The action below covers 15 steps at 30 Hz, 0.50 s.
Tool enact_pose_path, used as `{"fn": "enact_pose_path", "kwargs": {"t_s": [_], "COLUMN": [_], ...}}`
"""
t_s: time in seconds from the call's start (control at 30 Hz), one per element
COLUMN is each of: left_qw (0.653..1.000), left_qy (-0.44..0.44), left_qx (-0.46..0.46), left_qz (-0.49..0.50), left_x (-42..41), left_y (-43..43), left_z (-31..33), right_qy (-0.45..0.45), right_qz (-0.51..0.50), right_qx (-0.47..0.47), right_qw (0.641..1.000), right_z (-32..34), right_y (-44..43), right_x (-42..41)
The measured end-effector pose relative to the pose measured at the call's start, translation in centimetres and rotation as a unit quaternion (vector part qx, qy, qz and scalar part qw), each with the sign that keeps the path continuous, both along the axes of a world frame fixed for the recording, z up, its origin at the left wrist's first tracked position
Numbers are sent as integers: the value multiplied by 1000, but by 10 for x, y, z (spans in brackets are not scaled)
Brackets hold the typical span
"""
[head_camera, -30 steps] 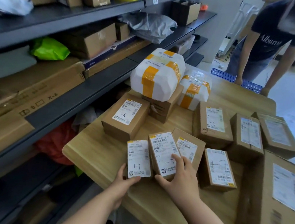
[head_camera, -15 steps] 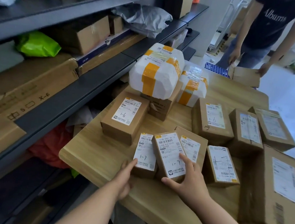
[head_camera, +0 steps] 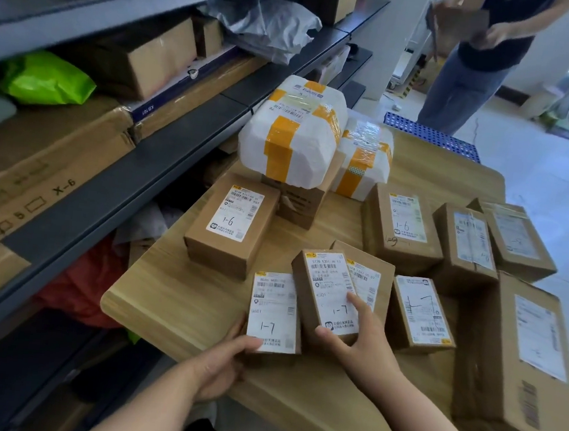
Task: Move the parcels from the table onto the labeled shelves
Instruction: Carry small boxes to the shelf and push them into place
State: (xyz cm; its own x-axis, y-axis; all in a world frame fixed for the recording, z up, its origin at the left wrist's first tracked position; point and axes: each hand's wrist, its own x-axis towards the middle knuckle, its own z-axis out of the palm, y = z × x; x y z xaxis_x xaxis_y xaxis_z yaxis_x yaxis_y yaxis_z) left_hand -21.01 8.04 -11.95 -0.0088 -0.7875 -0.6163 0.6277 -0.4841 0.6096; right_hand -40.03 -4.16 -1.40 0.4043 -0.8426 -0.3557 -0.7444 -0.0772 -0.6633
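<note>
Two small brown parcels marked "1-7" sit side by side near the front of the wooden table [head_camera: 173,295]. My left hand [head_camera: 225,361] grips the near end of the left parcel [head_camera: 274,312], thumb on its label. My right hand [head_camera: 361,339] holds the right parcel [head_camera: 329,291], fingers along its right side and thumb at its near edge. This parcel is tilted, leaning on a third small box [head_camera: 371,274] behind it. A box marked "1-6" [head_camera: 232,223] lies further back on the left. The dark shelves [head_camera: 112,200] run along the left.
Several more brown parcels cover the table's right side, with a large box [head_camera: 532,357] at the near right. Two white parcels with orange tape [head_camera: 293,137] are stacked at the back. A person [head_camera: 476,56] stands beyond the table holding a box. The shelves hold cartons and bags.
My left hand has closed round the near end of the left "1-7" parcel. My right hand keeps hold of the tilted one. The person at the back lifted a box off the table.
</note>
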Motion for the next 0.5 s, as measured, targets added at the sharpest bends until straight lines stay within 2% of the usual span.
{"fn": "enact_pose_path", "kwargs": {"t_s": [0.13, 0.27, 0.5], "left_qw": [1000, 1000, 998], "left_qy": [6, -10, -34], "left_qx": [-13, -26, -41], "left_qz": [19, 9, 17], "left_x": [8, 5, -10], "left_y": [10, 9, -2], "left_z": [11, 24, 43], "right_qy": [-20, -50, -152], "right_qz": [-43, -53, -106], "right_qx": [4, 93, 216], "right_qw": [999, 993, 959], "right_z": [0, 0, 3], "right_y": [-6, -11, -28], "right_x": [-3, 1, -10]}}
